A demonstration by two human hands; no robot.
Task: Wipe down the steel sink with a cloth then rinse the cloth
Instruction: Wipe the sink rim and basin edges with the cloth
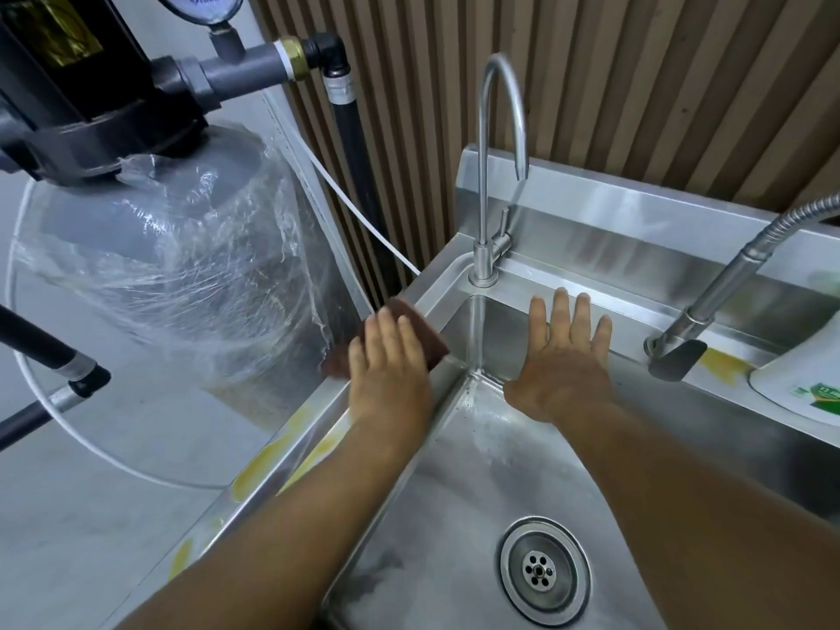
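Left hand [388, 356] presses flat on the soft, pliable brown cloth [422, 331] at the sink [454, 484] rim's left edge; right hand [563, 356] lies spread, empty.

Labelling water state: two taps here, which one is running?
The gooseneck tap at the sink's back-left corner: a stream falls from its spout into the basin. The flexible-hose sprayer on the right shows no water.

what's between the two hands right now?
In the head view, the sink's back-left corner lies between the left hand, flat on the brown cloth, and the right hand; a thin stream from the gooseneck faucet falls there.
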